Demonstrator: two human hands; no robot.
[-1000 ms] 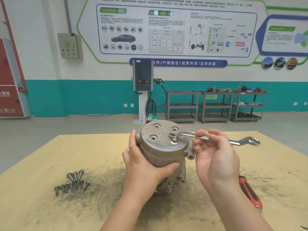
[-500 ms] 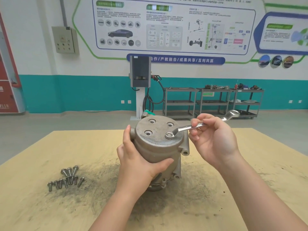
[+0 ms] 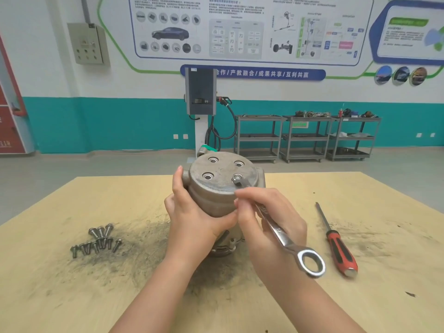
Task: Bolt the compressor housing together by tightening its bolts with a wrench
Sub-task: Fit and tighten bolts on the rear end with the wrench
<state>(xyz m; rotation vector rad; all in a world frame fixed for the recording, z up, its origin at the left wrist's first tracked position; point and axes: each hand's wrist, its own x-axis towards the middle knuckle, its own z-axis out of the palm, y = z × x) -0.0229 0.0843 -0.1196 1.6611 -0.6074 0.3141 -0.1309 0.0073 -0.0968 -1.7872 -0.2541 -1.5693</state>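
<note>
We hold the compressor housing (image 3: 217,188) upright at the centre of the desk (image 3: 360,188), our left hand (image 3: 192,219) curled around its side. Our right hand (image 3: 266,217) pinches the combination wrench (image 3: 276,227), whose open end sits at the near-right bolt (image 3: 237,176). Spare bolts (image 3: 96,241) lie left; a screwdriver (image 3: 336,241) lies right.

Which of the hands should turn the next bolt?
Right. The right hand grips the wrench, whose end sits at a bolt; the left hand holds the compressor housing.
</note>
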